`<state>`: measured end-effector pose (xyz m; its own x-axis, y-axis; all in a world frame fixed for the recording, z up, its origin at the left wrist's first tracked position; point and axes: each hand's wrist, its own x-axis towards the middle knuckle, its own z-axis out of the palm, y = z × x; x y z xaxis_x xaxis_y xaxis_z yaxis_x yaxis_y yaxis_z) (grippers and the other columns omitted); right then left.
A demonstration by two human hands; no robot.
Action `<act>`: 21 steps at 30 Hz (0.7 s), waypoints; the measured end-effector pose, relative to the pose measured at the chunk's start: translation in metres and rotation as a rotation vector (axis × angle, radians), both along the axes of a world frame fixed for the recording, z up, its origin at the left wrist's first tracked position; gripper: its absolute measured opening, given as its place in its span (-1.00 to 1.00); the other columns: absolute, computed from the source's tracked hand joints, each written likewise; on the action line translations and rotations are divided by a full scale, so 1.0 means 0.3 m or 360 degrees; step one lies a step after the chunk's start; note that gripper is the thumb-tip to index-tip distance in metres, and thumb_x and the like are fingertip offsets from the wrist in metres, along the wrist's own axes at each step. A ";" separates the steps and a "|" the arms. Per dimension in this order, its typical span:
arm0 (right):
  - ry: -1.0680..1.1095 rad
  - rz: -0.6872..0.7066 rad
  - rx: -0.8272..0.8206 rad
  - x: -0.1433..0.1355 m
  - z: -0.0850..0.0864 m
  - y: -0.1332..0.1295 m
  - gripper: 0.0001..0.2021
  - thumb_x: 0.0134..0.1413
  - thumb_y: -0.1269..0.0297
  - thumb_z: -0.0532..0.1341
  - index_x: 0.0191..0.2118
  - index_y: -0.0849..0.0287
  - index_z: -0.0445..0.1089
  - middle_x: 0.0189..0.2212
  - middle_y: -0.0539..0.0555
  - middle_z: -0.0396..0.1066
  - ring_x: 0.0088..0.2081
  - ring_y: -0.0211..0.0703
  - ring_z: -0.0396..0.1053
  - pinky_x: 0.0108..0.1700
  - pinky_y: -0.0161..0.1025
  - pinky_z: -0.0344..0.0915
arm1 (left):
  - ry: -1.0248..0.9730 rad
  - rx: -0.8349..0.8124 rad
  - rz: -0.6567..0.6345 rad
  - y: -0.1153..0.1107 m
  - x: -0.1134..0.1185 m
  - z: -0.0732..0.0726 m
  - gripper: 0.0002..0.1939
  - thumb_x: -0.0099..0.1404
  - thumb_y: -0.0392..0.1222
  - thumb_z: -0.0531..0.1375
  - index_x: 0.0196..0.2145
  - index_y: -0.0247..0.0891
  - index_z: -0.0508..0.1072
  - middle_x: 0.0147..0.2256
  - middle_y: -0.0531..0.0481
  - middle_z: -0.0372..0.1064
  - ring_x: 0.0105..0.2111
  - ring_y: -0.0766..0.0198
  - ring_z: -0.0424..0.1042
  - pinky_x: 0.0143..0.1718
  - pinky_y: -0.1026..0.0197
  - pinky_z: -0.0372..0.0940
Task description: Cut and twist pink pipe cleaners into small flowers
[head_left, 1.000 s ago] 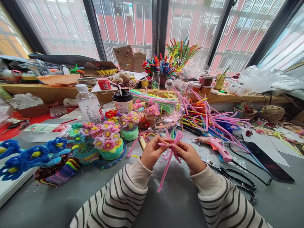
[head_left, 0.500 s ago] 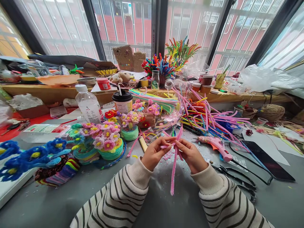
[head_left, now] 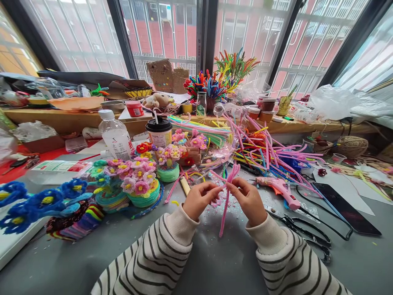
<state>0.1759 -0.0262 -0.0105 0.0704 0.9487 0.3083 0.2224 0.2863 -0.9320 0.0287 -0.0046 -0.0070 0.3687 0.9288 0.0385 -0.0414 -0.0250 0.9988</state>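
Pink pipe cleaners [head_left: 225, 213] are crossed together between my two hands above the grey table. My left hand [head_left: 201, 200] pinches them from the left, its thumb and index finger at the crossing. From the other side my right hand [head_left: 248, 200] grips the same bundle with thumb and fingers closed. One long end hangs down toward the table, while other ends stick up and to the upper left. Just right of my right hand lies a pink glue gun [head_left: 278, 188]. Black-handled scissors [head_left: 307, 231] rest near my right sleeve.
Pipe-cleaner flowers [head_left: 141, 176] in coiled pots stand left, beside a plastic bottle [head_left: 115, 137] and a lidded cup [head_left: 159, 133]. Loose pipe cleaners [head_left: 270, 151] pile up behind my hands. A phone [head_left: 345, 209] lies at the right, with the glue gun's cable [head_left: 330, 215] near it.
The pink pipe cleaners have tilted and shifted slightly; the hanging end sits higher, and one end now points to the upper left. Both hands still grip the bundle.
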 end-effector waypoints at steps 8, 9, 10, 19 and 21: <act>0.0704 0.0119 -0.0300 -0.029 -0.042 0.007 -0.84 -0.21 0.19 0.21 -0.50 0.18 0.33 -0.57 -0.07 0.20 -0.49 -0.35 0.14 -0.41 -0.38 0.11 | 0.0000 -0.0106 -0.0179 -0.008 0.019 -0.020 -0.70 -0.11 -0.03 0.21 -0.63 -0.34 0.26 -0.69 0.09 0.25 -0.67 0.45 0.21 -0.61 0.35 0.13; 0.0775 0.0120 -0.0345 -0.032 -0.044 0.006 -0.84 -0.23 0.19 0.22 -0.50 0.17 0.34 -0.58 -0.07 0.21 -0.49 -0.36 0.13 -0.41 -0.38 0.11 | 0.0002 -0.0109 -0.0171 -0.008 0.019 -0.021 -0.70 -0.11 -0.03 0.21 -0.63 -0.34 0.26 -0.69 0.09 0.25 -0.67 0.45 0.21 -0.61 0.35 0.13; 0.0820 0.0120 -0.0383 -0.034 -0.044 0.006 -0.83 -0.25 0.19 0.23 -0.51 0.18 0.34 -0.59 -0.07 0.21 -0.51 -0.37 0.13 -0.43 -0.39 0.10 | 0.0005 -0.0112 -0.0167 -0.009 0.020 -0.022 -0.70 -0.11 -0.03 0.21 -0.62 -0.34 0.26 -0.69 0.09 0.25 -0.67 0.45 0.22 -0.60 0.35 0.14; 0.0498 0.0124 -0.0285 -0.008 -0.021 0.005 -0.82 -0.19 0.17 0.19 -0.48 0.19 0.33 -0.56 -0.06 0.20 -0.48 -0.35 0.12 -0.42 -0.38 0.08 | -0.0120 -0.0030 0.0168 -0.002 -0.001 0.017 -0.73 -0.09 -0.04 0.20 -0.53 -0.35 0.39 -0.62 0.07 0.31 -0.58 0.41 0.28 -0.50 0.34 0.21; 0.0340 0.0172 -0.0263 -0.009 -0.017 0.004 -0.81 -0.17 0.17 0.17 -0.51 0.20 0.31 -0.57 -0.06 0.18 -0.50 -0.35 0.11 -0.45 -0.38 0.07 | -0.0217 -0.0073 0.0243 0.000 -0.004 0.020 -0.74 -0.13 -0.08 0.23 -0.53 -0.33 0.38 -0.62 0.08 0.33 -0.57 0.40 0.31 -0.49 0.34 0.22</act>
